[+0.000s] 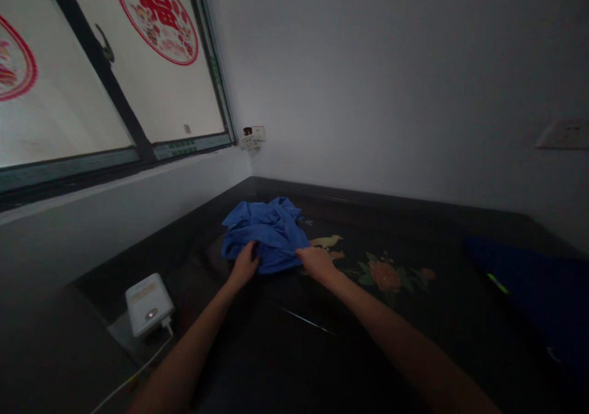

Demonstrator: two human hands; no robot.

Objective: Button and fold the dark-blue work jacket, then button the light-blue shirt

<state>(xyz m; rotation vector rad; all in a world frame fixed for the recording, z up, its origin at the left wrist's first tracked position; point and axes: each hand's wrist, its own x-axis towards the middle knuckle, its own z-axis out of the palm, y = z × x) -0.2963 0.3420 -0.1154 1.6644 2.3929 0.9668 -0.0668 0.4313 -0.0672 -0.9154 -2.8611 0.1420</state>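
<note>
A crumpled piece of blue cloth [271,227], perhaps a garment, lies bunched on the dark glossy surface [276,352] near the corner. My left hand [246,262] grips its near left edge, fingers curled into the fabric. At the near right edge, my right hand [316,262] pinches a fold between thumb and fingers. The cloth is stretched slightly between the two hands. Its exact kind is hidden by the folds.
To the left sits a white power bank [150,303] with a white cable [147,365] plugged in. Dark blue fabric [529,297] lies at the right. Painted flowers [386,276] decorate the surface. Walls and a window [175,95] border it; sockets [252,138] are in the corner.
</note>
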